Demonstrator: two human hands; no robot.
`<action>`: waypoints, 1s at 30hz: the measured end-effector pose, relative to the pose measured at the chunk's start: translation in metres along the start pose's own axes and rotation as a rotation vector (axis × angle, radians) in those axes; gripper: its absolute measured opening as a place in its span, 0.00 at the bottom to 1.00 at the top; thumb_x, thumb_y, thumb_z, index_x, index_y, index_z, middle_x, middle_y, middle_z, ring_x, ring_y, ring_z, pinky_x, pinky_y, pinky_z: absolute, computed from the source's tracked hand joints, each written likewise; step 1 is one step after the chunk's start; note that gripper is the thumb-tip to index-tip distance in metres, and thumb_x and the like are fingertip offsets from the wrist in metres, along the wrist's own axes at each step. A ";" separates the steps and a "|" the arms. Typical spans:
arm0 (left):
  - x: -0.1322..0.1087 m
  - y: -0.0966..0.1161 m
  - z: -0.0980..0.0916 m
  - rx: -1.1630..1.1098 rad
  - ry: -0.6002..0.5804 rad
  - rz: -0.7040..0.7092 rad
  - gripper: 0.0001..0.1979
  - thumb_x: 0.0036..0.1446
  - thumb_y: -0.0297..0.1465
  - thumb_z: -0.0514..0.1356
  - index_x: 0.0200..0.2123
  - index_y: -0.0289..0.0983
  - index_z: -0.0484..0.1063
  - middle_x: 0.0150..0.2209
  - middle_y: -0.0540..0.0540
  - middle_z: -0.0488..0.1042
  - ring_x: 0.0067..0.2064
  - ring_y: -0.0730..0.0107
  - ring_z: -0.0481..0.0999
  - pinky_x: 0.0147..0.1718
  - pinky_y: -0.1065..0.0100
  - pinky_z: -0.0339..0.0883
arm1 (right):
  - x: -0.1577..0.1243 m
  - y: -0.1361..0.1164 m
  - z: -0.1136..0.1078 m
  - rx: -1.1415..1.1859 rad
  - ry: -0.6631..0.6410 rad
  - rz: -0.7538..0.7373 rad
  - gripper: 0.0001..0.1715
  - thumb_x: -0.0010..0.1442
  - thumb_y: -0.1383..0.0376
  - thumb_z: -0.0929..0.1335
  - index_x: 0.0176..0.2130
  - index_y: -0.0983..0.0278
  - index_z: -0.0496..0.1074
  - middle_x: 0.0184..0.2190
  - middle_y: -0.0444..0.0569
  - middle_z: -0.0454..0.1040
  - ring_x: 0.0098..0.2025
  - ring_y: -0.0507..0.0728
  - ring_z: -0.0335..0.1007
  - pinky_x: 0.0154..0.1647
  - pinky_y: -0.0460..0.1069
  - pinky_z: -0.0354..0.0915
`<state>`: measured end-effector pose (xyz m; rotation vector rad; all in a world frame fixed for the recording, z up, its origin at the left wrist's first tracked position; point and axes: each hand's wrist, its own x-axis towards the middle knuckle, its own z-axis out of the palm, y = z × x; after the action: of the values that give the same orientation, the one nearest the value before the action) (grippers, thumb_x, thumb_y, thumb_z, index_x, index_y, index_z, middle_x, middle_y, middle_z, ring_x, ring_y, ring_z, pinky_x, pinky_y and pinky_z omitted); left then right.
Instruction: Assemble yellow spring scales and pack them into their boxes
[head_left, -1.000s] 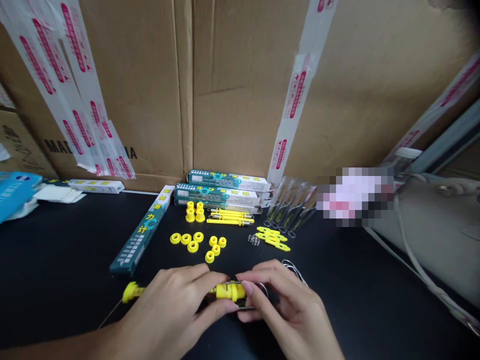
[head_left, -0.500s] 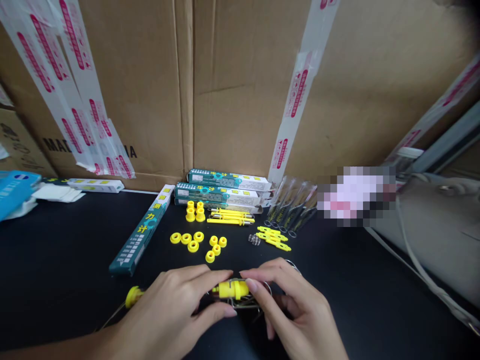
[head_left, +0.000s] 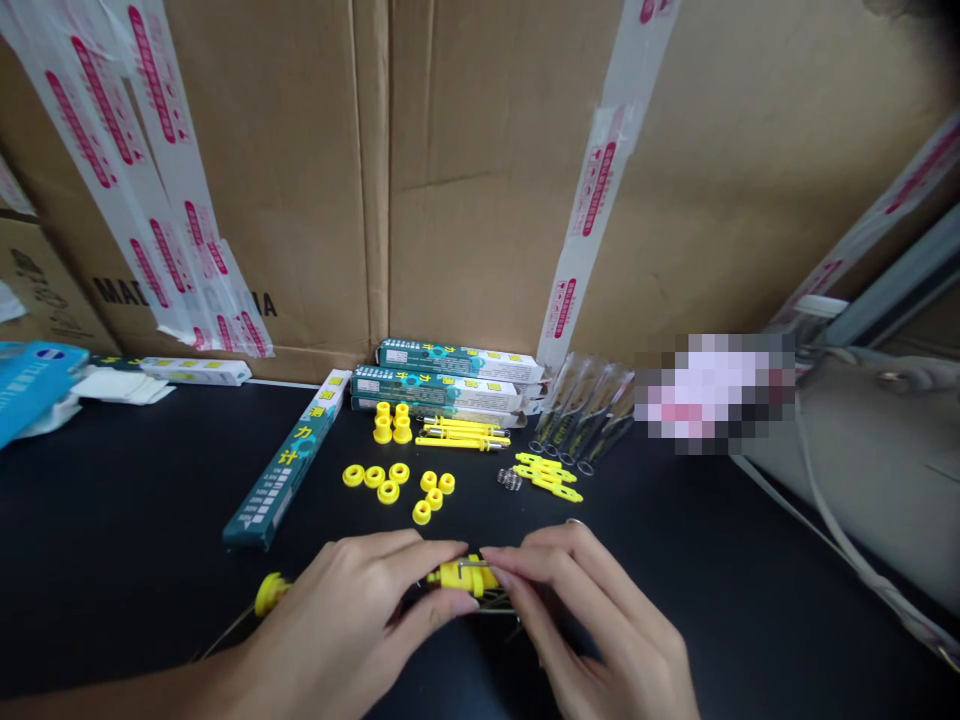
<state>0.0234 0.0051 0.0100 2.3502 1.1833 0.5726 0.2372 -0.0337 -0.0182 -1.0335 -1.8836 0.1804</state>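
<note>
Head view: left hand (head_left: pixel 367 605) holds yellow fitting (head_left: pixel 454 578), right hand (head_left: pixel 604 605) wire (head_left: pixel 472 564).

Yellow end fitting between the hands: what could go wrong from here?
The bent metal wire, pinched by the right hand at the yellow end fitting, might slip free. If the left hand loosens, the fitting could turn. Either hand might knock the nearest small yellow ring, lying loose beyond them.

left fingers (head_left: pixel 435 552): bare | right fingers (head_left: pixel 540 563): bare, tapered | left forearm (head_left: pixel 225 675): bare
</note>
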 end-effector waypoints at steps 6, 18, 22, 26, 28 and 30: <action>-0.002 -0.001 0.002 -0.028 0.029 -0.005 0.09 0.68 0.34 0.63 0.47 0.48 0.82 0.42 0.53 0.87 0.41 0.63 0.87 0.46 0.67 0.79 | -0.003 0.000 0.007 -0.018 0.051 -0.035 0.18 0.67 0.80 0.68 0.49 0.60 0.74 0.34 0.47 0.74 0.32 0.54 0.76 0.33 0.48 0.73; -0.008 -0.007 0.007 0.178 0.131 0.144 0.09 0.61 0.28 0.69 0.36 0.42 0.70 0.33 0.55 0.83 0.32 0.64 0.85 0.29 0.70 0.75 | 0.003 0.001 -0.006 -0.166 -0.164 -0.036 0.04 0.69 0.70 0.70 0.40 0.62 0.74 0.28 0.47 0.77 0.29 0.57 0.75 0.25 0.48 0.71; -0.009 -0.003 0.002 0.306 0.178 0.245 0.05 0.69 0.32 0.62 0.38 0.41 0.72 0.32 0.52 0.84 0.31 0.59 0.86 0.29 0.63 0.79 | -0.002 0.003 -0.007 -0.142 -0.223 0.021 0.06 0.71 0.69 0.68 0.40 0.60 0.72 0.29 0.46 0.77 0.28 0.55 0.76 0.27 0.47 0.73; -0.010 -0.002 -0.001 0.345 0.196 0.306 0.25 0.79 0.38 0.41 0.38 0.40 0.74 0.31 0.49 0.83 0.30 0.61 0.85 0.29 0.62 0.81 | -0.008 0.004 -0.005 -0.090 -0.248 0.070 0.06 0.72 0.68 0.68 0.39 0.59 0.72 0.30 0.45 0.77 0.29 0.54 0.78 0.30 0.45 0.74; -0.009 -0.002 -0.001 0.397 0.227 0.354 0.29 0.79 0.39 0.38 0.35 0.40 0.74 0.28 0.50 0.81 0.28 0.63 0.84 0.28 0.64 0.79 | -0.008 0.004 -0.005 -0.073 -0.277 0.073 0.08 0.73 0.68 0.67 0.40 0.60 0.74 0.30 0.46 0.78 0.30 0.55 0.78 0.31 0.45 0.74; -0.008 -0.001 -0.001 0.458 0.276 0.417 0.30 0.80 0.36 0.37 0.32 0.40 0.73 0.26 0.51 0.80 0.26 0.65 0.83 0.26 0.66 0.77 | -0.005 0.003 -0.006 -0.041 -0.318 0.079 0.12 0.73 0.69 0.65 0.38 0.60 0.76 0.28 0.47 0.79 0.31 0.57 0.77 0.31 0.47 0.73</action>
<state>0.0177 -0.0005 0.0085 3.0251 1.0166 0.8614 0.2449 -0.0374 -0.0197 -1.1613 -2.1389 0.3714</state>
